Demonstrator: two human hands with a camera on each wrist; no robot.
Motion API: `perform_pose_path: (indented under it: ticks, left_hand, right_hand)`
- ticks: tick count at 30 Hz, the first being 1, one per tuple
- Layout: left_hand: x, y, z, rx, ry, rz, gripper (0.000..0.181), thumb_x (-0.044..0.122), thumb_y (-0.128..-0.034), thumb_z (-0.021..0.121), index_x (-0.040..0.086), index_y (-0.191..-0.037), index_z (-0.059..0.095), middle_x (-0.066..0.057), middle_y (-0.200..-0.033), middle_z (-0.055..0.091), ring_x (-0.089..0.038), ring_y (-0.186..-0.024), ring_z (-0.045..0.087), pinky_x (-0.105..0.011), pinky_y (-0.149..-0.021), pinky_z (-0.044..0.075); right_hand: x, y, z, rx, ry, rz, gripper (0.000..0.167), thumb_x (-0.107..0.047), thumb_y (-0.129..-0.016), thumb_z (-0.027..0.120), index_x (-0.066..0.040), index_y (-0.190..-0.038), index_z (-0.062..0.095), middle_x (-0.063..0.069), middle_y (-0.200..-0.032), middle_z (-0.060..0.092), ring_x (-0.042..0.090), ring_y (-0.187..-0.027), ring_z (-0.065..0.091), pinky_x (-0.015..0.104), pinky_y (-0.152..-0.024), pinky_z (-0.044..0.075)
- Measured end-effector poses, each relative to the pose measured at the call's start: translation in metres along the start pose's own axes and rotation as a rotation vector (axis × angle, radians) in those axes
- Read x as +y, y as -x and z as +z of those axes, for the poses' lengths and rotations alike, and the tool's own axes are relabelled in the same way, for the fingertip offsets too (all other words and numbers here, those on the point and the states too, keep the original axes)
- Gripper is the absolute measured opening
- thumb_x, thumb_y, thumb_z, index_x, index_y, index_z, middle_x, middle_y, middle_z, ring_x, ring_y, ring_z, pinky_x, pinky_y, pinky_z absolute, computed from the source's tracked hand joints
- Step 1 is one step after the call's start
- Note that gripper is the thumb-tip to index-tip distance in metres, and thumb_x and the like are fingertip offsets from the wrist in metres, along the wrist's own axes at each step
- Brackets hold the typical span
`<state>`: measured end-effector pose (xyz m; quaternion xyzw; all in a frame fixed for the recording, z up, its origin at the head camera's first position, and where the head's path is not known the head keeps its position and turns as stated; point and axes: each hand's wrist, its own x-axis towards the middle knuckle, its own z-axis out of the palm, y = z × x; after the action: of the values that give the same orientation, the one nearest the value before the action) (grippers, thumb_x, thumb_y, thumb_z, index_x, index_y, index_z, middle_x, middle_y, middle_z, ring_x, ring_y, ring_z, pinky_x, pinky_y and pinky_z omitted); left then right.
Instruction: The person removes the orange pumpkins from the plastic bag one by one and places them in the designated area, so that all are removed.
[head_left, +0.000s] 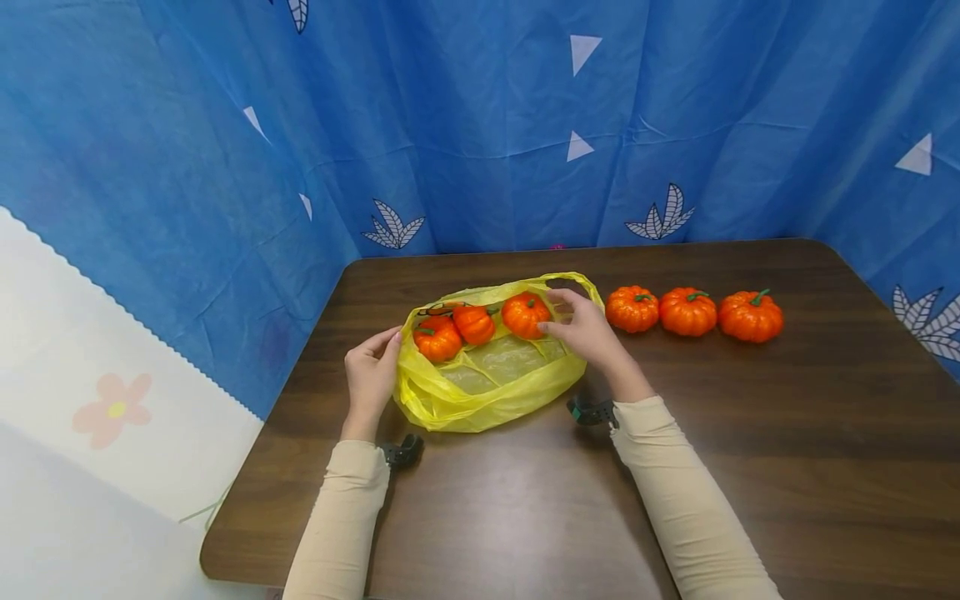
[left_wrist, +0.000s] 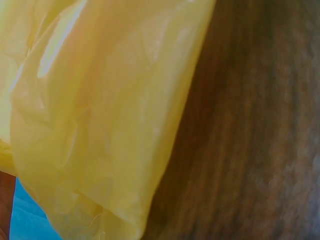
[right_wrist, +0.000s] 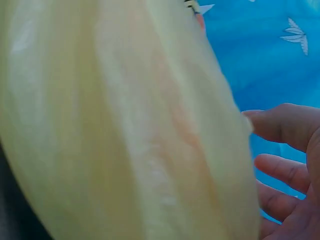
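A yellow plastic bag (head_left: 487,408) lies spread on the table with its mouth facing up. Inside it are several small orange pumpkins with green stems: one pumpkin (head_left: 437,339) at the left, a pumpkin (head_left: 474,324) beside it, and another pumpkin (head_left: 525,315) towards the right. My left hand (head_left: 372,372) pinches the bag's left rim. At the bag's right side, my right hand (head_left: 588,331) has thumb and fingers spread by the rightmost pumpkin in it. In the right wrist view those fingers (right_wrist: 282,172) are partly hidden by the bag (right_wrist: 125,120).
Three more pumpkins stand in a row right of the bag: a near pumpkin (head_left: 632,309), a middle pumpkin (head_left: 687,312) and an end pumpkin (head_left: 751,316). The brown wooden table (head_left: 787,467) ends at a blue curtain (head_left: 510,183) behind.
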<state>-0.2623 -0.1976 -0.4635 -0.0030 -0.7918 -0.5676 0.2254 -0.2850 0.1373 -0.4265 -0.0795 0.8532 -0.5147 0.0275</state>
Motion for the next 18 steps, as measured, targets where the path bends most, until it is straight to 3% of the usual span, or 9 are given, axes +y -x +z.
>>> perform_pose_path:
  ticks: [7,18]
  left_hand:
    - [0.0,0.0,0.0,0.001,-0.002,0.017,0.022,0.016,-0.095,0.07,0.001,-0.109,0.077,-0.019,-0.108,0.075,-0.03,-0.096,0.071,-0.006,-0.074,0.053]
    - [-0.001,0.0,0.0,0.002,-0.018,0.013,0.021,0.015,-0.0953,0.069,0.001,-0.109,0.077,-0.019,-0.109,0.075,-0.03,-0.095,0.071,-0.007,-0.073,0.054]
  right_hand:
    - [0.006,-0.002,0.007,-0.007,0.037,0.045,0.063,-0.013,-0.093,0.07,-0.006,-0.149,0.043,0.017,-0.154,0.046,0.04,-0.136,0.048,0.053,-0.11,0.045]
    - [0.016,-0.006,0.012,-0.021,0.062,0.049,0.068,-0.012,-0.093,0.07,-0.005,-0.153,0.038,0.021,-0.154,0.044,0.042,-0.137,0.047,0.054,-0.112,0.043]
